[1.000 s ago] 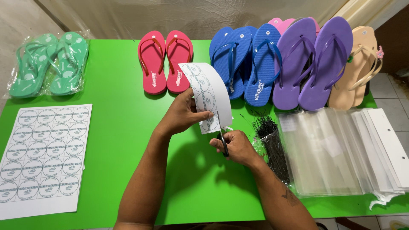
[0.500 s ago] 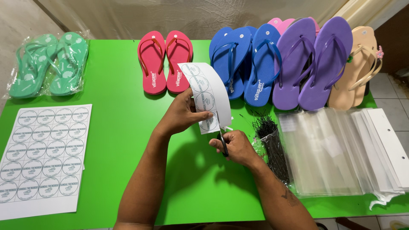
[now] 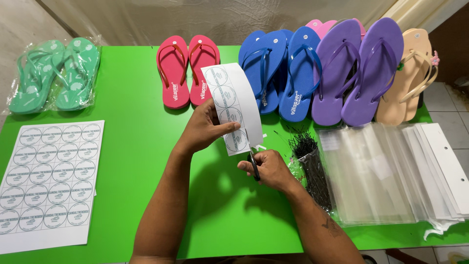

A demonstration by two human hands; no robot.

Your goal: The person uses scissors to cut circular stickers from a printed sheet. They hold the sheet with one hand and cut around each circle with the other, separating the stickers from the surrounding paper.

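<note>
While the left hand (image 3: 207, 129) pinches a white paper strip of round labels (image 3: 232, 105) above the green desk (image 3: 137, 127), right hand (image 3: 268, 168) grips dark scissors (image 3: 254, 164) at its lower edge; no label yet cut free

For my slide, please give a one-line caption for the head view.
Left hand holds a label strip while right hand cuts it with scissors over a green table.

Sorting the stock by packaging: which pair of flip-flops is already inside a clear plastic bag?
The green pair at the table's far left corner; the red, blue, purple and beige pairs lie bare.
</note>
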